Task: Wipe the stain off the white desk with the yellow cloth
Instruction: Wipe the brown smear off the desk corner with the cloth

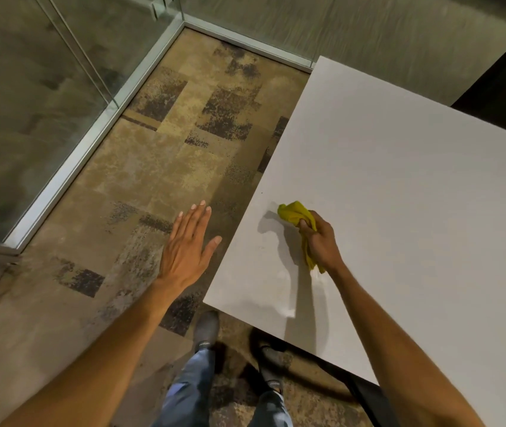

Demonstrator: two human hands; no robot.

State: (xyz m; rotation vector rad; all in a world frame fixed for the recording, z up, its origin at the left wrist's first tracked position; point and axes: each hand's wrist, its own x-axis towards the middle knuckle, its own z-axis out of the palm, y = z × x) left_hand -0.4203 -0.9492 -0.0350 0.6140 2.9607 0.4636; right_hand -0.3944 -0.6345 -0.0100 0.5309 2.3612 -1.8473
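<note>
Head view showed the right hand [321,241] closed in a fist round the cloth [294,214], fingers wrapped about its bunched middle. One wad stuck out ahead of the knuckles and touched, or nearly touched, the desk [415,180]; a tail hung out below the wrist. The left hand [187,246] was open and flat, fingers spread, holding nothing, poised over the carpet [159,167] just beside the desk's left edge.

The cloth was judged soft, light and limp. It would fold under pressure rather than push back, so the mid-bunch hold suited scrubbing; the loose tail was likely to drag. No clear stain could be made out; only faint pale smears lay near the front corner, below the cloth.

The cloth sat close to the desk's left edge and near the front corner. Strokes leftward had little run before the wad would slip off the edge. To the right and away, the top lay bare and open. A glass wall [29,103] stood well apart across the carpet. The person's shoes [207,329] stood at the corner.
</note>
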